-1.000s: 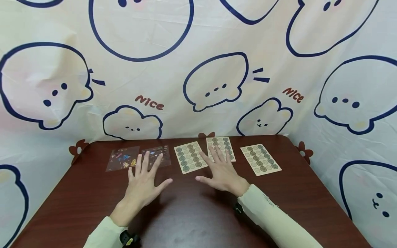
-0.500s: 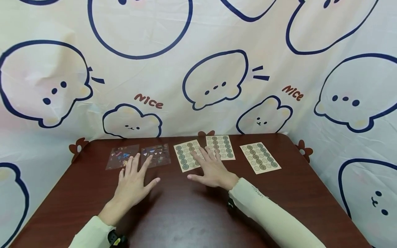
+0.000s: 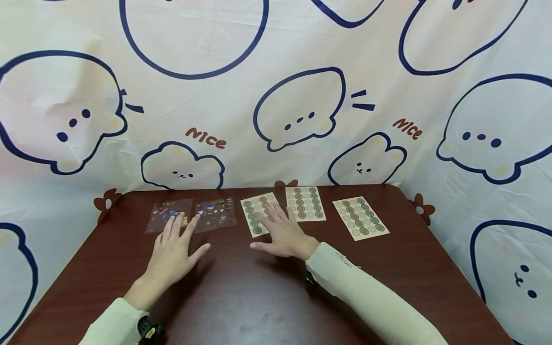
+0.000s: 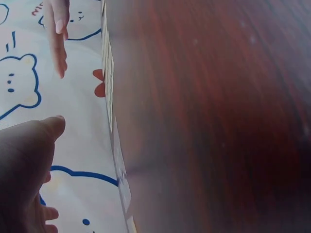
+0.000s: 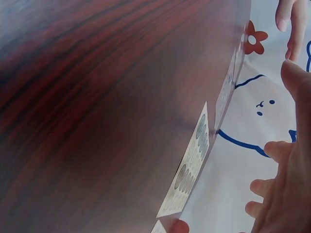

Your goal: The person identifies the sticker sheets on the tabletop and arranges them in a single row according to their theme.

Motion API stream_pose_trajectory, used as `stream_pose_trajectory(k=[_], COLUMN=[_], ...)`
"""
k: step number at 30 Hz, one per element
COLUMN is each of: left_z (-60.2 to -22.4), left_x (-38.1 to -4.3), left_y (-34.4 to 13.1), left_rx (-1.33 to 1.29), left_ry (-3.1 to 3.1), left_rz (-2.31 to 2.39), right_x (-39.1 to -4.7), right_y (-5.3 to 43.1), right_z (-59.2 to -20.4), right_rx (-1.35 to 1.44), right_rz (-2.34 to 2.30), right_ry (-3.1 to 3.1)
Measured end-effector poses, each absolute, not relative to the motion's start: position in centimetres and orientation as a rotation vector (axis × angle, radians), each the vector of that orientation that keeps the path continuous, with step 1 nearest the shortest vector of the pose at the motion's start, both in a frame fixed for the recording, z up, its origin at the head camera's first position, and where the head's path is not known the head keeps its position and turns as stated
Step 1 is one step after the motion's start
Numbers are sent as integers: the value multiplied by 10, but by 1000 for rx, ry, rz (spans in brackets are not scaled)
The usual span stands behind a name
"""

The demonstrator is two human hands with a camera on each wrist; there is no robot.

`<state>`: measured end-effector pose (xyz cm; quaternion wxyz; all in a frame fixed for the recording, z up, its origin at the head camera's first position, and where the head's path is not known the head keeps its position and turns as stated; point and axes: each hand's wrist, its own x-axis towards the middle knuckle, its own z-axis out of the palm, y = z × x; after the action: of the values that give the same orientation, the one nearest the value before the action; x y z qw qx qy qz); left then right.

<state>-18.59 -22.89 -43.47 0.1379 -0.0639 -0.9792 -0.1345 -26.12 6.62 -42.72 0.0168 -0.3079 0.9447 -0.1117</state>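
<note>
My left hand [image 3: 172, 256] hovers over the table with its fingers spread, fingertips overlapping a clear sticker sheet [image 3: 160, 215] with small colourful figures. A second clear sheet [image 3: 217, 218] with dark and pale prints lies just right of those fingers. My right hand [image 3: 284, 236] is also spread and holds nothing. It partly covers a cream sheet of round stickers [image 3: 253, 215] in the head view. Another cream sheet [image 3: 308, 201] lies behind it, and a third cream sheet [image 3: 361, 219] sits to its right. In both wrist views the hands appear above the tabletop.
The dark red-brown table [image 3: 258, 297] reaches back to a pale cloth backdrop [image 3: 241, 105] with blue cartoon outlines. Side cloths stand at the left and right. Each wrist wears a black strapped device [image 3: 148, 329].
Both hands have drifted left together, the right from over the back cream sheet to over the left cream one. The sheets have stayed in place.
</note>
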Motion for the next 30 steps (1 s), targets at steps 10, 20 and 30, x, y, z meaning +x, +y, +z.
stream_pose_trajectory(k=[10,20,30], left_z=[-436,-434,-434], left_x=[-184,-191,-199], left_y=[-246,-264,-278], left_rx=[-163,-155,-109], left_ry=[-2822,-2828,-2847], left_rz=[-386,-355,-349], right_x=[-258,-264,-272], right_y=[43,31,18], right_z=[-426,-418,-423], right_rx=[-982,-933,-953], right_rz=[-324,-282,-316], right_ry=[2905,2900,2870])
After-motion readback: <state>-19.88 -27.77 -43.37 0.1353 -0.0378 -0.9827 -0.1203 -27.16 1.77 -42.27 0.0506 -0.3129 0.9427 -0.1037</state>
